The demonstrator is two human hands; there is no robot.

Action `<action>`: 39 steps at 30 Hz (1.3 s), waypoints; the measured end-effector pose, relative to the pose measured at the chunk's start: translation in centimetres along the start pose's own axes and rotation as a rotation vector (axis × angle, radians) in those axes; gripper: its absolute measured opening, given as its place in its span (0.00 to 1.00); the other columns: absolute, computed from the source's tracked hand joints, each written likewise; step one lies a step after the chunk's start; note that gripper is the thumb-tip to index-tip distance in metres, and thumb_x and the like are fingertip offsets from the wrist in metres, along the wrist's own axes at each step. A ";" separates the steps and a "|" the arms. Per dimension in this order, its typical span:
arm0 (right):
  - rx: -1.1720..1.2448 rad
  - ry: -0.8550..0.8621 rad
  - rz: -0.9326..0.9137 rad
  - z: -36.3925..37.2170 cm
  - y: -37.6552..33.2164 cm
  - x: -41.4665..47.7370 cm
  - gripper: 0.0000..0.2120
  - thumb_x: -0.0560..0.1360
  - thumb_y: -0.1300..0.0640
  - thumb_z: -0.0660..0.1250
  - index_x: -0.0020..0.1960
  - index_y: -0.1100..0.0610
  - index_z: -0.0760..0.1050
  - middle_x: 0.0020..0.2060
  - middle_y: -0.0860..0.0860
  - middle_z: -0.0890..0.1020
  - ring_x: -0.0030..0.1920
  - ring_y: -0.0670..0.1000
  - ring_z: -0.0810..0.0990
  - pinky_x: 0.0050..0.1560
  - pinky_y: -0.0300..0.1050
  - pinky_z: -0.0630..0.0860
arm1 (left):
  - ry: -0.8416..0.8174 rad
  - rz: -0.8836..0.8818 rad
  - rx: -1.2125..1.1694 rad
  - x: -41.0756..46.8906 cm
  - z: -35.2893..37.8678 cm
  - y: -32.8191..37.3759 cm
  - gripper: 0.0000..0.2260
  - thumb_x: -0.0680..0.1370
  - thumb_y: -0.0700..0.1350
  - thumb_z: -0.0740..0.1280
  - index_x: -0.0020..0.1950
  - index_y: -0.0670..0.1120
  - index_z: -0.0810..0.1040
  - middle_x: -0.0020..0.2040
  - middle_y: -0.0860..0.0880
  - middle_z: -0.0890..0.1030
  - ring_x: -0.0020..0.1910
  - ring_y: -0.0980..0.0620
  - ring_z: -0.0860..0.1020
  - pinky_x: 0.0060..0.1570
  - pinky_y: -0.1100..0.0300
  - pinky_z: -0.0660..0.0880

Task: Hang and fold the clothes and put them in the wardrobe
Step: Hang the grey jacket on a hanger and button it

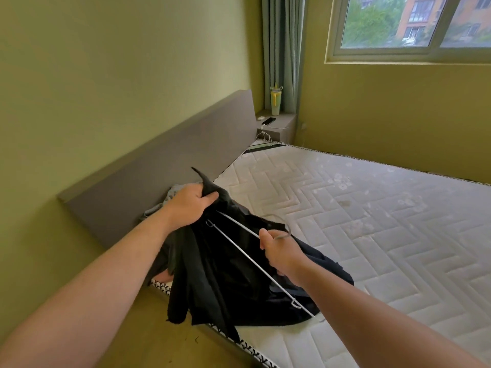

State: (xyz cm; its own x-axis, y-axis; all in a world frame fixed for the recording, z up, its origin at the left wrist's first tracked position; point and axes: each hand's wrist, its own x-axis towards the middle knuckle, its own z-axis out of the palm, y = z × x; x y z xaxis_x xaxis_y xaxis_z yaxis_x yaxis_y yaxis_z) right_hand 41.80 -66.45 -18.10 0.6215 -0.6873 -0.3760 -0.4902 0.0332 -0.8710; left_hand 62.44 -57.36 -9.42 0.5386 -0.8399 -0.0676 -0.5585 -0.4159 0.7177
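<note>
We hold one black garment (225,274) bunched over the near-left corner of the mattress (372,221), its lower part spilling past the mattress edge. Our left hand (190,205) clutches a fold at its top, fingers curled round the cloth. Our right hand (281,252) grips one white wire hanger (239,224) by the base of its hook, the wire lying across the black fabric. One grey garment (172,193) lies behind the left hand, against the grey headboard (172,166). Past the far-left corner, a ledge (281,126) carries one bottle (275,100) and one phone (269,121).
</note>
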 end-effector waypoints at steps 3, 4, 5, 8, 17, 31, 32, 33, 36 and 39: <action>0.247 -0.029 0.060 0.1 -1.0 0.5 0.14 0.80 0.49 0.57 0.38 0.54 0.72 0.24 0.47 0.66 0.23 0.47 0.62 0.24 0.38 0.58 | -0.075 0.094 -0.021 -1.3 1.3 2.5 0.07 0.82 0.45 0.65 0.47 0.45 0.81 0.45 0.48 0.84 0.47 0.50 0.81 0.55 0.53 0.76; 0.300 -0.022 0.056 0.0 -1.2 0.6 0.15 0.80 0.48 0.58 0.39 0.54 0.73 0.24 0.47 0.66 0.22 0.46 0.62 0.23 0.37 0.58 | -0.099 0.124 -0.003 -1.8 1.9 3.2 0.07 0.82 0.45 0.65 0.48 0.45 0.81 0.46 0.47 0.84 0.48 0.49 0.81 0.57 0.50 0.75; 0.352 0.000 0.050 -0.1 -1.3 0.8 0.15 0.81 0.48 0.58 0.39 0.53 0.74 0.23 0.46 0.67 0.22 0.45 0.63 0.22 0.37 0.59 | -0.126 0.145 0.031 -2.4 2.5 3.9 0.08 0.82 0.45 0.65 0.48 0.45 0.81 0.46 0.47 0.84 0.47 0.48 0.81 0.57 0.49 0.76; 0.519 0.086 0.035 -0.4 -1.7 1.2 0.08 0.80 0.52 0.60 0.44 0.50 0.76 0.26 0.46 0.72 0.27 0.45 0.68 0.25 0.39 0.62 | -0.194 0.238 0.091 -4.4 5.2 5.6 0.07 0.82 0.46 0.65 0.47 0.49 0.80 0.44 0.51 0.83 0.45 0.54 0.81 0.53 0.55 0.77; 0.686 0.050 -0.013 -1.9 -1.9 0.9 0.22 0.78 0.35 0.60 0.58 0.50 0.79 0.38 0.49 0.81 0.39 0.50 0.76 0.32 0.41 0.70 | 0.135 0.699 0.793 -5.1 7.8 5.7 0.07 0.81 0.47 0.65 0.56 0.48 0.80 0.47 0.52 0.83 0.48 0.51 0.79 0.50 0.57 0.75; 0.814 -0.352 -0.120 -3.7 -1.8 -0.8 0.29 0.71 0.34 0.71 0.59 0.56 0.74 0.32 0.51 0.66 0.32 0.48 0.63 0.34 0.43 0.60 | 0.213 0.664 0.708 -2.2 8.7 3.5 0.28 0.81 0.66 0.51 0.45 0.47 0.80 0.34 0.50 0.81 0.33 0.51 0.79 0.41 0.55 0.77; 0.805 -0.410 -0.115 -4.0 -1.7 -0.9 0.25 0.69 0.40 0.74 0.57 0.56 0.75 0.33 0.51 0.68 0.33 0.48 0.65 0.34 0.43 0.60 | 0.202 0.657 0.706 -1.7 8.5 3.2 0.29 0.81 0.67 0.50 0.43 0.47 0.80 0.34 0.50 0.80 0.33 0.51 0.78 0.42 0.55 0.77; 0.812 -0.448 -0.104 -4.4 -1.6 -1.0 0.23 0.68 0.47 0.75 0.59 0.56 0.76 0.36 0.52 0.71 0.36 0.49 0.68 0.34 0.43 0.62 | 0.191 0.653 0.703 -1.3 8.4 2.8 0.31 0.81 0.68 0.49 0.40 0.46 0.79 0.32 0.51 0.78 0.32 0.52 0.77 0.44 0.54 0.77; 0.897 -0.494 -0.007 -5.7 -1.7 -0.9 0.25 0.71 0.55 0.63 0.68 0.56 0.73 0.44 0.57 0.79 0.49 0.58 0.78 0.30 0.42 0.69 | 0.220 0.697 0.717 -0.8 8.2 2.7 0.28 0.80 0.69 0.50 0.32 0.51 0.70 0.28 0.55 0.69 0.28 0.54 0.70 0.41 0.56 0.76; 0.742 -0.369 0.143 -6.2 -1.4 -0.4 0.19 0.78 0.54 0.56 0.64 0.59 0.75 0.50 0.59 0.82 0.54 0.62 0.82 0.22 0.38 0.65 | 0.218 0.696 0.788 -0.6 8.1 2.7 0.30 0.78 0.73 0.48 0.28 0.52 0.62 0.25 0.58 0.63 0.26 0.56 0.68 0.40 0.57 0.74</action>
State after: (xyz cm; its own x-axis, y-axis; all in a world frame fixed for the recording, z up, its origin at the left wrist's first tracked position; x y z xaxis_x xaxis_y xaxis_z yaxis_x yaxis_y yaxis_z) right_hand 38.40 -70.72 -14.77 0.8071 -0.3634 -0.4654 -0.1305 0.6588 -0.7409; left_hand 55.50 -60.79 -13.02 0.0021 -0.9309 0.3652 -0.9936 -0.0431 -0.1042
